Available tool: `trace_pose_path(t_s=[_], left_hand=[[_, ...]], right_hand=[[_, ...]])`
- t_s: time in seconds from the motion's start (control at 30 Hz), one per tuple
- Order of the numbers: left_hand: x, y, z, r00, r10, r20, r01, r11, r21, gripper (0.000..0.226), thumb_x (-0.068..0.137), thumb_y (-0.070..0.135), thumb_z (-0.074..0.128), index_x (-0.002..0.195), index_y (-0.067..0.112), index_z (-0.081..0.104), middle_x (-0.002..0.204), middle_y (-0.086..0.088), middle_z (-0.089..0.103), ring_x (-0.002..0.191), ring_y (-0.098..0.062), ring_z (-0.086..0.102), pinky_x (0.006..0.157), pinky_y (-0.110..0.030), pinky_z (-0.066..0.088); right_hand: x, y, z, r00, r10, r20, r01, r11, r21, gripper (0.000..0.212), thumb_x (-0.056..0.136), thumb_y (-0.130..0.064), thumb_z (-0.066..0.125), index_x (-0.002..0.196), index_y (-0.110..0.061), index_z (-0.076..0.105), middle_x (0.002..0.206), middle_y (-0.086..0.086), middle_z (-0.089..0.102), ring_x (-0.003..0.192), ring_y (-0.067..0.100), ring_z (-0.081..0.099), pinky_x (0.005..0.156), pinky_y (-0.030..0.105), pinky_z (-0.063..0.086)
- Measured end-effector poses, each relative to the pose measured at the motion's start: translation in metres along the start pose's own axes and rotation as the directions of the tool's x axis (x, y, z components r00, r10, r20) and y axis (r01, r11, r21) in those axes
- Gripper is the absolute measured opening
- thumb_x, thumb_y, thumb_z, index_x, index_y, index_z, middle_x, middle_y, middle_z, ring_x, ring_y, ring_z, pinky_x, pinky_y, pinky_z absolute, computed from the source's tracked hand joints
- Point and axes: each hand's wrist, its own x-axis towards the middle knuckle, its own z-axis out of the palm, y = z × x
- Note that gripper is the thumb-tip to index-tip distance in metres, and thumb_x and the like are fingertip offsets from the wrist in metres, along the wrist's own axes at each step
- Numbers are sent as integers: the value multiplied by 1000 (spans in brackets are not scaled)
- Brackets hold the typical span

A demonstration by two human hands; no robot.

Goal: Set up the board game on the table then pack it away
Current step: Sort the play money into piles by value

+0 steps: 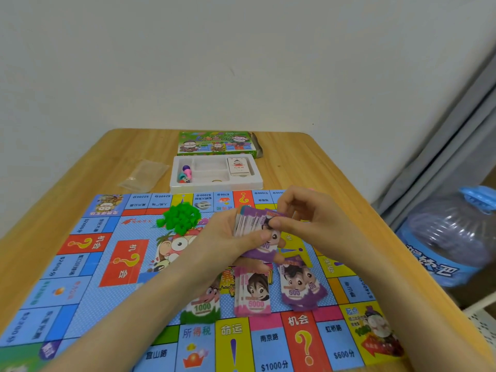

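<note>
Money sorting: left hand [230, 238] grips the wad [248, 222], right hand [311, 218] pinches a note [274, 214]; next I'd lay it on the 500s [298, 289].

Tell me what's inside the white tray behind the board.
The tray holds coloured pawns and a die at its left end, and a deck of cards at its right. Anything under the deck is hidden.

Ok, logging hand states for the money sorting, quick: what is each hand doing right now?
Left hand: grips the fanned stack of purple paper play-money notes.
Right hand: pinches that same stack.
</note>
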Motion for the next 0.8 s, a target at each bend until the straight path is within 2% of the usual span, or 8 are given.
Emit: trace_pose_path(t_s=[0.07, 0.13, 0.3, 0.43, 0.57, 0.67, 0.8], left_hand=[[0, 0, 0, 1000, 5, -16, -5, 1000, 9, 20, 85, 5, 62, 104, 12, 62, 87, -7, 75, 73, -25, 73, 48, -22, 55], [0, 0, 0, 1000, 7, -31, -6, 1000, 12, 20, 83, 5, 64, 102, 11, 63, 86, -7, 75, 71, -25, 73, 45, -21, 53], [0, 0, 0, 998, 26, -59, -26, 1000, 9, 27, 71, 16, 68, 98, 12, 64, 82, -10, 75, 68, -24, 73, 43, -20, 51], [3, 0, -2, 995, 22, -95, -24, 999, -21, 31, 70, 18, 67, 99, 8, 63, 84, -13, 75, 69, -23, 73, 45, -20, 53], [2, 1, -2, 995, 33, -89, -36, 999, -34, 28, 74, 17, 66, 100, 7, 63, 82, -12, 75, 67, -21, 72, 47, -20, 54], [2, 1, -3, 994, 40, -106, -45, 997, -54, 22, 82, 11, 62, 104, 6, 61, 82, -11, 75, 67, -20, 72, 47, -20, 54], [2, 2, -4, 986, 56, -158, -67, 995, -67, 20, 86, 9, 61, 105, 6, 60, 84, -9, 75, 68, -21, 73, 46, -19, 53]], right_hand=[[0, 0, 1, 1000, -5, -2, 5, 1000, 8, 14, 77, -15, 73, 73, -14, 60, 69, 7, 62, 67, 28, 59, 67, 48, 49], [0, 1, 1, 1000, -6, 0, 6, 1000, -1, 13, 79, -9, 71, 73, -11, 61, 69, 4, 64, 69, 29, 60, 67, 49, 49], [1, 0, -2, 1000, -10, 21, 10, 1000, -11, 23, 85, -1, 63, 76, -22, 65, 68, -4, 62, 59, 2, 56, 57, 20, 46], [2, -1, -4, 1000, -7, -18, 7, 1000, -1, 31, 88, 3, 57, 81, -26, 65, 69, -4, 63, 56, 2, 56, 55, 19, 47], [3, -1, -6, 999, 5, -48, -5, 1000, 16, 28, 91, 3, 53, 83, -21, 65, 63, -5, 64, 53, 6, 55, 53, 13, 42], [4, -2, -11, 993, 50, -111, -41, 996, 76, 19, 92, 2, 50, 84, -9, 64, 60, -9, 63, 52, 1, 54, 52, 12, 41], [5, -3, -20, 970, 115, -216, -73, 978, 193, 17, 90, -2, 54, 79, -13, 61, 60, -9, 65, 52, 4, 52, 51, 17, 43]])
